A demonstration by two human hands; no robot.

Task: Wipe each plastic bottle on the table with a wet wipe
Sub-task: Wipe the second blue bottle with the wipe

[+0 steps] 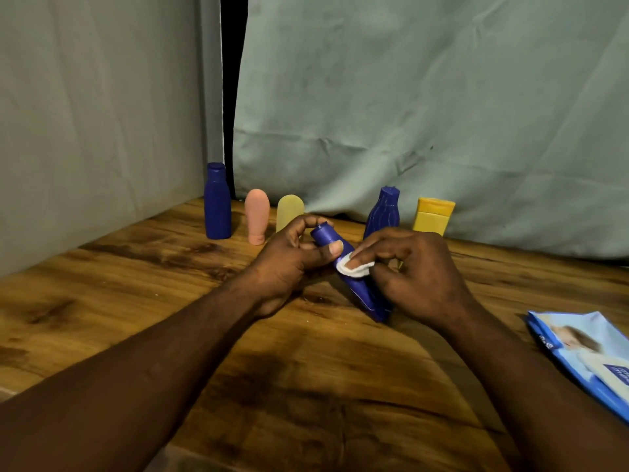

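A dark blue plastic bottle (360,287) lies tilted over the middle of the wooden table (136,301), cap end up and away from me. My left hand (289,264) grips its upper part, thumb across the front. A folded white wet wipe (354,268) is pressed against the bottle's side, pinched in the fingers of my right hand (415,270). The bottle's lower end sits beside my right palm.
Along the back stand a tall blue bottle (218,202), a pink bottle (257,216), a pale yellow bottle (289,211), a ribbed blue bottle (383,212) and a yellow bottle (432,216). A blue wet-wipe pack (585,356) lies at the right edge. Grey-green cloth hangs behind.
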